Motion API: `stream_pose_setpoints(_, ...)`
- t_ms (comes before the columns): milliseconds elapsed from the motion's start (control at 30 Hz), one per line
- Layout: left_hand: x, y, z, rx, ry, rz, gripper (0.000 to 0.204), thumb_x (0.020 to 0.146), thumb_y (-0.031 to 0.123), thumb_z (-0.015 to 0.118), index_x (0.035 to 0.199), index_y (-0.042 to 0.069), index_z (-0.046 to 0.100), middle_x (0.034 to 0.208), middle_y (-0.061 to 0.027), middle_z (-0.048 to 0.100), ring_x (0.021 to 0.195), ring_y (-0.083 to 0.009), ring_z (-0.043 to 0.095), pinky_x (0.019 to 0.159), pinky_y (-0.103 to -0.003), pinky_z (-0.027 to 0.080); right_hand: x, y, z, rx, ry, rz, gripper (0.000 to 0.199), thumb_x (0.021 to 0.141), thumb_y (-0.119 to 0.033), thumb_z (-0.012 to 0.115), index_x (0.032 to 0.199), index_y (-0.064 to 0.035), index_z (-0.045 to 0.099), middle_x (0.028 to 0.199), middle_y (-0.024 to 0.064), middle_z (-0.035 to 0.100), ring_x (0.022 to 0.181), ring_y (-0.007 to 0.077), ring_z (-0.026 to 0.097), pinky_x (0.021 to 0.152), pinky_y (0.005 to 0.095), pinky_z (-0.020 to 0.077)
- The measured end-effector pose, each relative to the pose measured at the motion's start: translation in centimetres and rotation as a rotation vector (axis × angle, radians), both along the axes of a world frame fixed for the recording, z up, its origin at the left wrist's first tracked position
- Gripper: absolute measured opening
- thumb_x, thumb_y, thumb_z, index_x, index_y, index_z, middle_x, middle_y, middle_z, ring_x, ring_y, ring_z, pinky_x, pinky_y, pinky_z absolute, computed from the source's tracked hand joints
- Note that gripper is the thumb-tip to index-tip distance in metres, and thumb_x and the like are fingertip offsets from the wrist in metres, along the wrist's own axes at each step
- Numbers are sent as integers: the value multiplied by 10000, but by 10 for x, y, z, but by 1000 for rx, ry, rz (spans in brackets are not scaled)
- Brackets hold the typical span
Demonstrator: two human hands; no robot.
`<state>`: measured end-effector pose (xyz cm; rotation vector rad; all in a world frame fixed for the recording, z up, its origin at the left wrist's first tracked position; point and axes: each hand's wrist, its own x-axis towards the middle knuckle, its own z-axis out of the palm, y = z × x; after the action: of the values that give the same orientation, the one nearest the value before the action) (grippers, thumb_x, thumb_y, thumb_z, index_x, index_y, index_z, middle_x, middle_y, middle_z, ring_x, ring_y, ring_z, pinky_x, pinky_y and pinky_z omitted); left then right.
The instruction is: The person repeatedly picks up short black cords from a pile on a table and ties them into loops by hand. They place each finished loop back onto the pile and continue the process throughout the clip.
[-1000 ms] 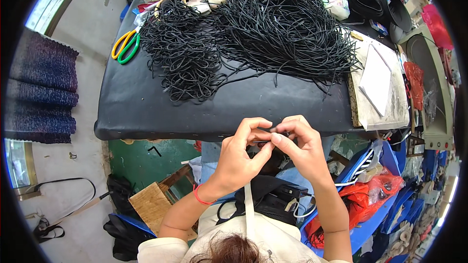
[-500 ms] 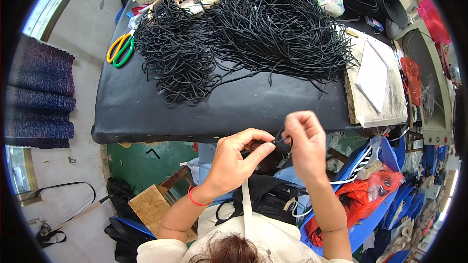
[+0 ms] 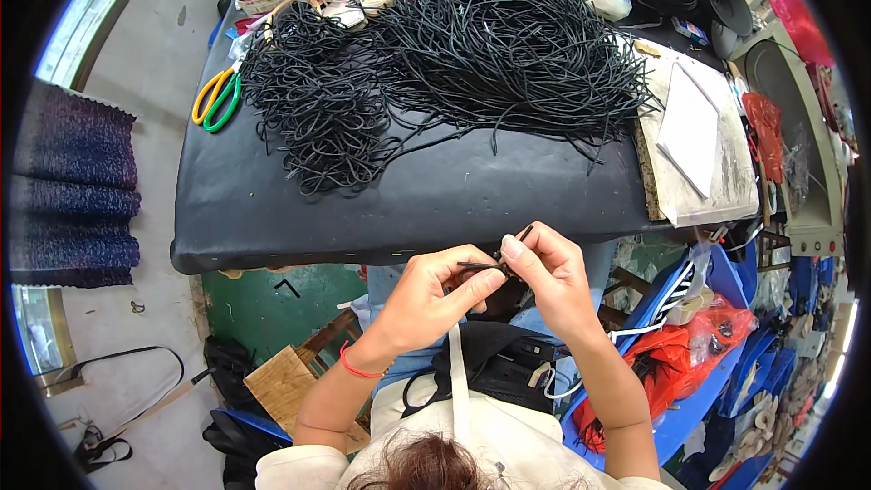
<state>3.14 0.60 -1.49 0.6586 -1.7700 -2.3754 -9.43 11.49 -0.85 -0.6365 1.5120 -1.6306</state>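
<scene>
Both hands meet in front of the table's near edge, pinching a thin black cord (image 3: 478, 265). My left hand (image 3: 442, 292) is closed, thumb and forefinger on the cord, with a short piece showing between them. Fingers of my right hand (image 3: 551, 274) close on the same cord, and an end sticks up past the thumb. The fingers partly hide where the cord crosses itself. Beyond them on the black table (image 3: 408, 209) lie a smaller heap of looped black cords (image 3: 313, 100) and a larger heap of loose black cords (image 3: 513, 45).
Scissors (image 3: 218, 100) with yellow and green handles lie at the table's left. On the right are a worn board (image 3: 649, 150) and white sheet (image 3: 689, 132). A blue bin (image 3: 699, 399) with red bags (image 3: 662, 372) stands by my right arm, a wooden stool (image 3: 281, 386) by my left.
My right hand has come down and left, close to my left hand, and the cord is drawn in between them. The view has shifted slightly.
</scene>
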Motion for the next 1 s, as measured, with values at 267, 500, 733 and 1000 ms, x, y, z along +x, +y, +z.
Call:
stream_pose_setpoints(267,-7,29,-3,-497,83,200,157,870,80,573,973,-33,608,728,-51,592,608,-74,535,544,-232,447,-6,-4,-6,4,-37,-186,253,859,-147,622,649,-34,538,620,-34,510,573,13,402,510,185,317)
stream_pose_setpoints(500,-14,5,2,39,99,240,175,906,140,551,980,-13,594,842,-15,611,622,-35,499,567,-179,436,-18,-13,11,6,-5,-203,200,886,-202,590,828,-11,596,730,-12,562,640,27,472,541,167,361)
stream_pose_setpoints(733,-23,15,-2,85,187,370,172,889,117,575,1001,-10,602,913,-53,637,750,-72,568,678,-210,474,-14,5,6,72,-85,-48,200,871,-229,616,885,-32,584,740,-19,561,661,32,470,586,188,380)
stream_pose_setpoints(1000,-16,12,-10,97,242,348,206,870,83,598,1050,-16,603,868,-66,654,765,-76,591,708,-214,495,-4,6,9,-9,-77,-43,156,888,-151,588,935,-5,561,827,2,581,771,45,522,695,203,434)
